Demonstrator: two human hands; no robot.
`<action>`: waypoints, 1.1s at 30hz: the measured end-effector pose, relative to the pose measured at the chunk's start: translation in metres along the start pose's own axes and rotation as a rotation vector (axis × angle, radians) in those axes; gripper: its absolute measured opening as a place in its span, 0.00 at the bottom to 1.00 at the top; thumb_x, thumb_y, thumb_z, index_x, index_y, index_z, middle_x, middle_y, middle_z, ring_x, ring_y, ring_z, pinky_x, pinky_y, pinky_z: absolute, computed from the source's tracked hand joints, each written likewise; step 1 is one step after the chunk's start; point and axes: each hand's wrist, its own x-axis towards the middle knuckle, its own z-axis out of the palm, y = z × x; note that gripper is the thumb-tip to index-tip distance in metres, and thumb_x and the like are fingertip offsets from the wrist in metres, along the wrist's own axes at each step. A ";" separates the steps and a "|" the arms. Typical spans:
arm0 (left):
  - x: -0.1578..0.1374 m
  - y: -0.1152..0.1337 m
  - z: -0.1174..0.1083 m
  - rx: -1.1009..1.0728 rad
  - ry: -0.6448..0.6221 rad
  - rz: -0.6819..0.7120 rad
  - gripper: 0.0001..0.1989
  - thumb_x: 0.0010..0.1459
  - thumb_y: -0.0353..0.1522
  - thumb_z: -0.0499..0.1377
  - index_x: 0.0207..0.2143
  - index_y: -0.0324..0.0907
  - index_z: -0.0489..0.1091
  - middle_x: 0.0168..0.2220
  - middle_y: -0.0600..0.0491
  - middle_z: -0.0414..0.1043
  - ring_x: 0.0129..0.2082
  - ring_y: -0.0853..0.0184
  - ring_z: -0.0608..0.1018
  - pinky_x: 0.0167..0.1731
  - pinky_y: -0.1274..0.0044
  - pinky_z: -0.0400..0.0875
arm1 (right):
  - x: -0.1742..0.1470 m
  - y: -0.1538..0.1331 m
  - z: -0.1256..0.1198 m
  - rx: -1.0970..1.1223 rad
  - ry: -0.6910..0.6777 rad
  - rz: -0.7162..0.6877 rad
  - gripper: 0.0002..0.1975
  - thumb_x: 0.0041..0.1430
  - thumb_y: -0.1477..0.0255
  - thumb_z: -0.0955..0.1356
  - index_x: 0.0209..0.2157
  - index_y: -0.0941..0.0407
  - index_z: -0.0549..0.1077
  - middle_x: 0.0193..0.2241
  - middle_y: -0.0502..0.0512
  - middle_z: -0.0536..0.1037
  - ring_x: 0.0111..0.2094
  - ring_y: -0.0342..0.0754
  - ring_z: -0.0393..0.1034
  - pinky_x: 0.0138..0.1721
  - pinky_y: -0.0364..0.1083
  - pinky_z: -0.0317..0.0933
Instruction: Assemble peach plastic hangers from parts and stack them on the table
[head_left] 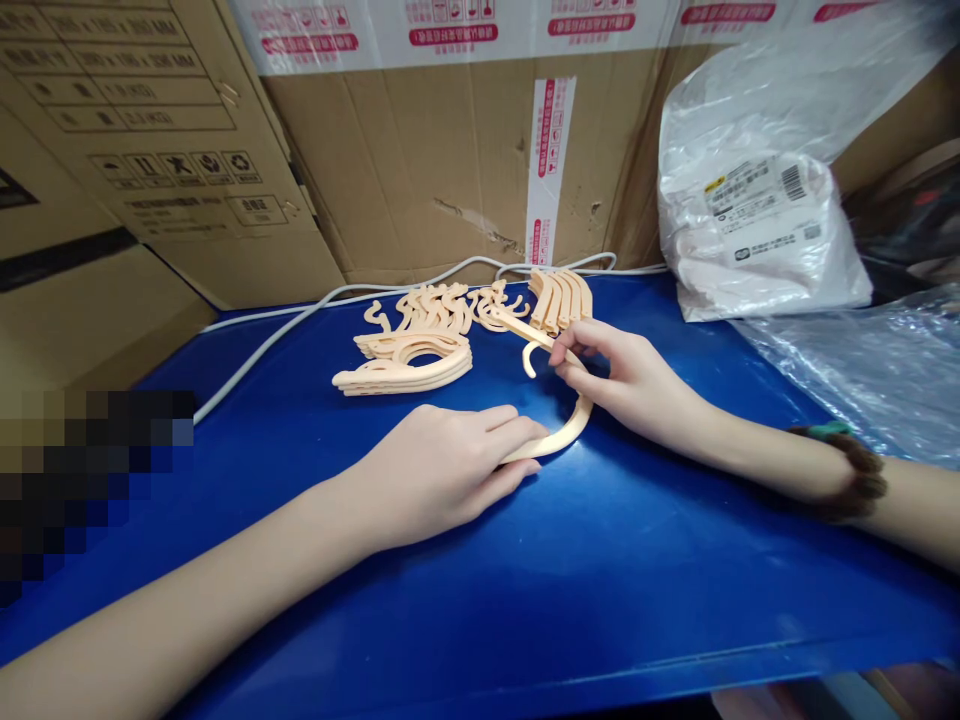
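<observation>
A cream plastic clothes hanger (574, 428) is held between both hands over the blue tabletop, its hook (531, 360) pointing down to the left. My left hand (450, 465) is closed around the end of its near curved arm. With thumb and fingertips, my right hand (622, 375) pinches it near the hook, where the arms meet. The far arm extends up and left. Left of the hanger lies a stack of similar cream hanger pieces (405, 377). Behind are a row of loose hooks (439, 308) and a bundle of curved arms (562, 298).
Cardboard boxes (420, 150) stand along the back and left of the blue table (480, 620). A white cable (262, 362) runs along the rear. At right sit a white plastic parcel bag (765, 230) and clear plastic wrap (862, 350).
</observation>
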 end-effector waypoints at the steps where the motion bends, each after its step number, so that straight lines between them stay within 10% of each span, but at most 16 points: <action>1: 0.000 0.000 0.000 -0.001 0.012 -0.004 0.12 0.68 0.36 0.51 0.48 0.45 0.69 0.37 0.57 0.74 0.33 0.67 0.78 0.27 0.77 0.63 | 0.000 0.001 0.000 -0.013 0.007 -0.012 0.06 0.56 0.78 0.63 0.34 0.56 0.71 0.33 0.53 0.75 0.35 0.48 0.68 0.38 0.48 0.60; 33: 0.003 -0.015 0.005 0.141 0.132 -0.044 0.13 0.68 0.29 0.49 0.49 0.42 0.69 0.42 0.51 0.72 0.42 0.60 0.71 0.40 0.70 0.68 | 0.004 0.013 0.002 -0.018 0.034 0.062 0.05 0.55 0.78 0.64 0.34 0.55 0.68 0.34 0.54 0.76 0.37 0.50 0.69 0.41 0.52 0.60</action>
